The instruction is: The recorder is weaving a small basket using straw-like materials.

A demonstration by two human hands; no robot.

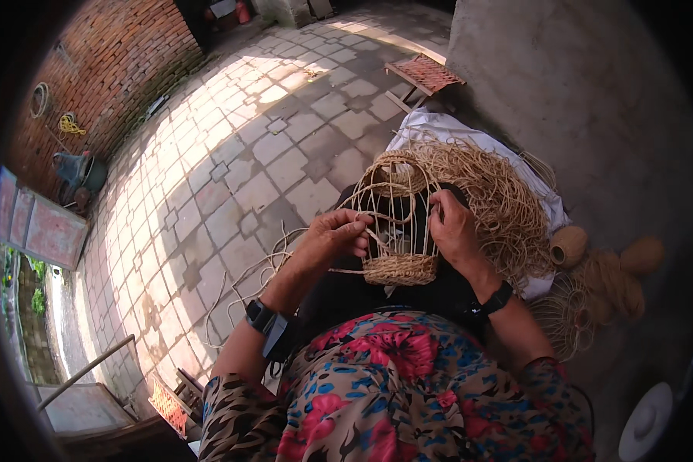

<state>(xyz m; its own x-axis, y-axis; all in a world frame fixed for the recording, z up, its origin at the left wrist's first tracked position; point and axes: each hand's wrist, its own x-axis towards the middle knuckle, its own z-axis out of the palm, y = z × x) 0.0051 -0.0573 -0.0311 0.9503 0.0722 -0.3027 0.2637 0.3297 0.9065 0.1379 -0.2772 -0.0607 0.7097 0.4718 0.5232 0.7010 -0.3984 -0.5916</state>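
Part-woven basket point(400, 270) between and below the fingers point(352, 229); left hand point(336, 237) pinches a cord point(395, 221), right hand point(454, 231) grips the frame's side, seemingly to steady it

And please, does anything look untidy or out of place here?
Nothing on the basket looks clearly broken; only the loose cords over the paving at left look untidy, sprawling in loops apart from the cord pile on the white sheet.

We are wearing a brown top point(400, 354) patterned with pink flowers and blue blotches, and are seeing a straw-tan basket point(402, 269), a white sheet point(441, 121) and a reddish-orange brick wall point(127, 61).
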